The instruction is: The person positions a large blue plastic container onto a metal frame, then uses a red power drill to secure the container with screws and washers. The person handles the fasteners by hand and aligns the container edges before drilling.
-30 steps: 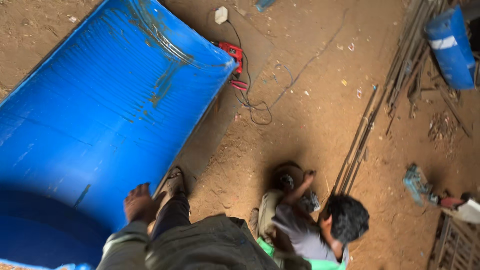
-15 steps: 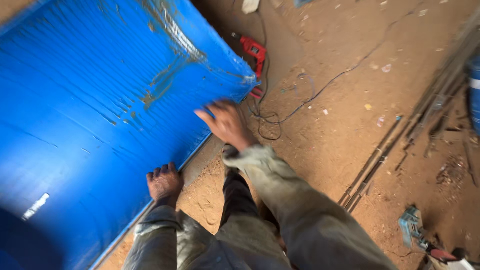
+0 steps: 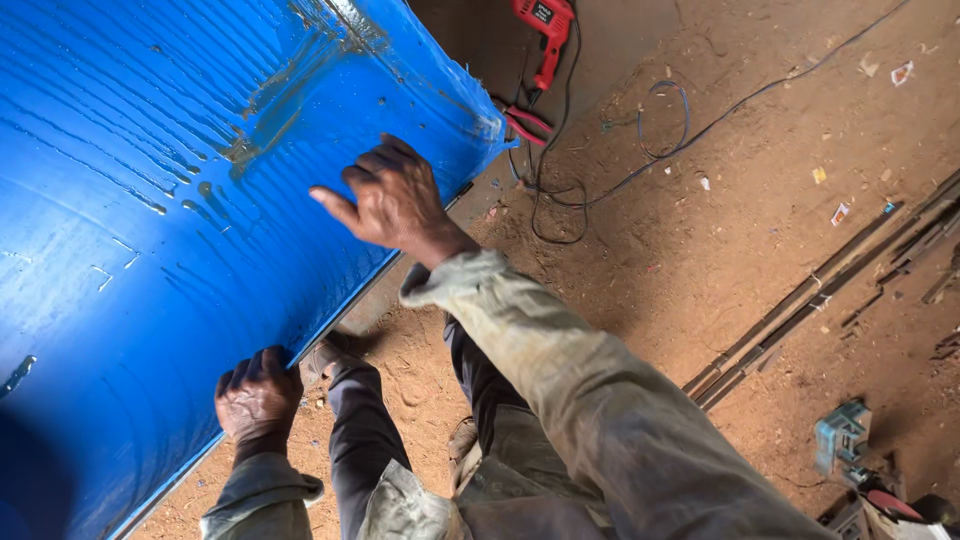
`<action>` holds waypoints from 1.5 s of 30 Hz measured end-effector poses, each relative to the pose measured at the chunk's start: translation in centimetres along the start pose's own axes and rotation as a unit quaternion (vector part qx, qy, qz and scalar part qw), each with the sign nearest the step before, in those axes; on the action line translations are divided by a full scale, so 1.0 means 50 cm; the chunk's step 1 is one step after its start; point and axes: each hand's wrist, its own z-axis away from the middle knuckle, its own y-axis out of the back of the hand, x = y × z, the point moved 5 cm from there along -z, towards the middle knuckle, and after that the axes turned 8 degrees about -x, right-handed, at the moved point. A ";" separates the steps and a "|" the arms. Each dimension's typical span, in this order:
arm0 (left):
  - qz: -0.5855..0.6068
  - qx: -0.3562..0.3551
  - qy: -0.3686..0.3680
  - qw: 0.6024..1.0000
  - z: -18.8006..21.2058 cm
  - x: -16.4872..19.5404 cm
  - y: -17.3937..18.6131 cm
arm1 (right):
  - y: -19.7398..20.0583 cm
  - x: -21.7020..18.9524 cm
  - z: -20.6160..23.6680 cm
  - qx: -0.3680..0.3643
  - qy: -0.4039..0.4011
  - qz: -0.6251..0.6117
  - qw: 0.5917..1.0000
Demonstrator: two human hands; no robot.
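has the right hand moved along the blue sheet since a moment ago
Yes. The right hand has gone further up the blue sheet edge, nearer the red drill.

No packages, signs or screens, only small paper scraps (image 3: 840,212) on dirt

Blue sheet (image 3: 150,250): large, glossy, bright blue panel, gently curved, its surface streaked with wet runs and a dull smear near the upper end. It slopes diagonally, long lower edge running just over the bare earth. Left hand (image 3: 257,400) fingers curl over that lower edge, gripping it. Right hand (image 3: 392,200) fingers lie spread on the face farther up the same edge, thumb outstretched.
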 end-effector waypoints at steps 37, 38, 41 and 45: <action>0.029 -0.048 0.038 0.998 -0.020 -0.040 -0.006 | -0.104 0.143 0.054 -0.253 -0.153 0.091 0.951; 0.033 -0.062 0.042 0.997 -0.022 -0.041 -0.008 | -0.095 0.133 0.050 -0.217 -0.127 0.080 0.965; 0.033 -0.062 0.054 0.996 -0.028 -0.045 -0.006 | -0.062 0.106 0.033 -0.126 -0.065 0.053 0.988; -0.006 -0.054 0.003 0.998 -0.025 -0.044 0.001 | -0.068 0.056 0.028 -0.132 -0.064 0.015 0.989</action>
